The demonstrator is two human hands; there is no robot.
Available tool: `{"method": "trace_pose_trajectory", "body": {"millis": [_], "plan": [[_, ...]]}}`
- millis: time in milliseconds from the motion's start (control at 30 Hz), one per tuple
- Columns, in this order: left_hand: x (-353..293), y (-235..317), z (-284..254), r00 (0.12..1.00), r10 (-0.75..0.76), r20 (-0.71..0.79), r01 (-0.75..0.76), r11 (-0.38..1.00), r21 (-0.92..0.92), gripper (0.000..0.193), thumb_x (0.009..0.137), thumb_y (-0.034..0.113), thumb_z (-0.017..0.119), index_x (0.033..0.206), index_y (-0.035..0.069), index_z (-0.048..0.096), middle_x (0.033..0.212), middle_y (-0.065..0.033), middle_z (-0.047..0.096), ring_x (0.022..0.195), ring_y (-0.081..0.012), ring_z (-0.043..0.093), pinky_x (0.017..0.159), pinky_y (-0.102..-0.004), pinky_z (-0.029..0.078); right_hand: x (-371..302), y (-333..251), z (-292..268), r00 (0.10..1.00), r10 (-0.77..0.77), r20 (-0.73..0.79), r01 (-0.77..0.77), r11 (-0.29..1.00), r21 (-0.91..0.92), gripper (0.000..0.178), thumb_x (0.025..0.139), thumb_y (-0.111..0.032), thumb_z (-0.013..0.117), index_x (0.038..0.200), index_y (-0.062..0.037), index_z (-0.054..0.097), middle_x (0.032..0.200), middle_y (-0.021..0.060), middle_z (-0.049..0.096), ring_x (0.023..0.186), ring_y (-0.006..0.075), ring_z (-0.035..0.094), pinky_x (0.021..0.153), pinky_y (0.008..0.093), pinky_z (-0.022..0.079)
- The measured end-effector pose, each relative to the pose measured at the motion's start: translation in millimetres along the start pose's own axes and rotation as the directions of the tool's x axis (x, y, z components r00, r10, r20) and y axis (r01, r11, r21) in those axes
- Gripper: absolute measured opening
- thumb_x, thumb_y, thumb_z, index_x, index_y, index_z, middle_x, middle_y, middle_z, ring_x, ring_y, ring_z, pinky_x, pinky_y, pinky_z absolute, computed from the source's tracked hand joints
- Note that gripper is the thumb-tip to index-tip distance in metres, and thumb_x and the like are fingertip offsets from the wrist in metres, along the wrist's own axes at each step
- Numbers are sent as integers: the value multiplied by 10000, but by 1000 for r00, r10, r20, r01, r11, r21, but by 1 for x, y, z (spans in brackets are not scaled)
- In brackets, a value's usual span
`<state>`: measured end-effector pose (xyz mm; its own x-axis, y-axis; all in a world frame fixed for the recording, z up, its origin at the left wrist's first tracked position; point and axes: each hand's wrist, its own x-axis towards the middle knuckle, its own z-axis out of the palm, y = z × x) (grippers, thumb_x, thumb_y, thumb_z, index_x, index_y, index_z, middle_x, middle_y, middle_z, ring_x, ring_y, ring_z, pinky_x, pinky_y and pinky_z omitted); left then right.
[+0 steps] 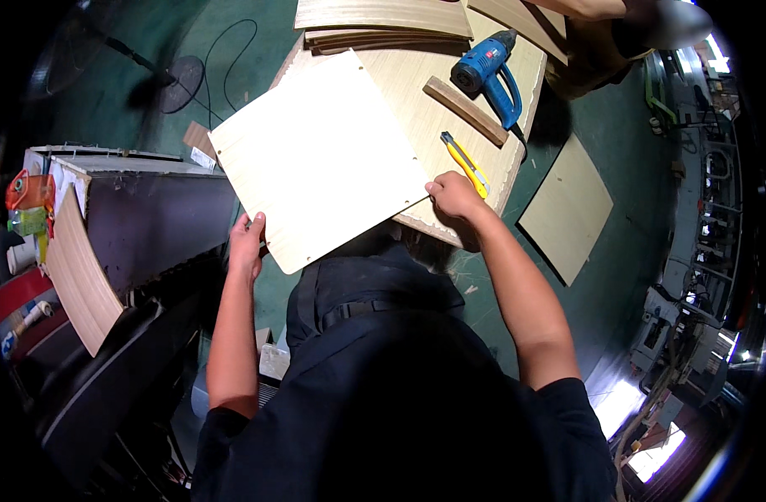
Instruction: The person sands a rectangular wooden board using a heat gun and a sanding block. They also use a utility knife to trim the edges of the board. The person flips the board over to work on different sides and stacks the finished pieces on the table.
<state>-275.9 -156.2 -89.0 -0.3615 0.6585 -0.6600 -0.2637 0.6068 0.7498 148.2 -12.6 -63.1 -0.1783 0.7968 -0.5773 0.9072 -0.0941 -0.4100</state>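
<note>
A pale wooden panel [324, 159] with small holes near its edges is held between my two hands, slanted over the near left part of the worktable [429, 222]. My left hand [247, 245] grips its lower left edge, thumb on top. At the lower right edge, my right hand [457, 194] pinches the panel, its fingers partly hidden beneath. Just beyond the right hand lies a yellow utility knife [467, 165]. Farther back are a wooden strip [465, 111] and a blue heat gun [489, 75] lying on the table.
Stacked wooden boards [383, 17] occupy the table's far side. A person's arm [585, 7] shows at the far right. Another panel [569, 209] lies on the floor to the right. A dark cabinet [157, 217] stands left, with a curved wooden board [80, 272] beside it.
</note>
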Motion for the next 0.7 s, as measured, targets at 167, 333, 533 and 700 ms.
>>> {"method": "trace_pose_trajectory", "body": {"millis": [167, 333, 533, 700], "plan": [[0, -1, -4, 999, -9, 32, 9, 1000, -15, 298, 1061, 247, 685, 1276, 42, 658, 1035, -13, 703, 859, -118, 578, 783, -329, 482, -10, -10, 1, 998, 25, -59, -24, 1000, 15, 356, 1005, -335, 658, 973, -4, 786, 986, 280, 741, 961, 466, 714, 893, 532, 549], [4, -4, -5, 999, 26, 37, -27, 1000, 17, 325, 1058, 250, 690, 1294, 30, 651, 1087, -35, 720, 942, -140, 622, 848, -339, 491, -10, -10, 5, 994, -15, -111, 13, 1000, -20, 373, 1004, -337, 624, 925, -2, 770, 976, 274, 740, 957, 473, 709, 888, 544, 547], [14, -5, -19, 998, -18, 61, 11, 993, 115, 338, 1055, 239, 695, 1303, 14, 656, 1107, -50, 717, 959, -147, 617, 894, -354, 486, -18, -7, 14, 975, -24, -220, 29, 999, 20, 419, 1011, -348, 581, 893, 21, 740, 957, 284, 731, 955, 477, 706, 888, 550, 541], [10, -8, -6, 998, 33, 58, -34, 999, 9, 305, 1061, 239, 691, 1270, 17, 673, 997, -8, 698, 841, -116, 574, 811, -317, 476, -28, 44, 22, 979, 172, -106, -111, 894, 434, 429, 1059, -326, 584, 836, 26, 688, 763, 172, 703, 698, 302, 690, 714, 456, 553]]}}
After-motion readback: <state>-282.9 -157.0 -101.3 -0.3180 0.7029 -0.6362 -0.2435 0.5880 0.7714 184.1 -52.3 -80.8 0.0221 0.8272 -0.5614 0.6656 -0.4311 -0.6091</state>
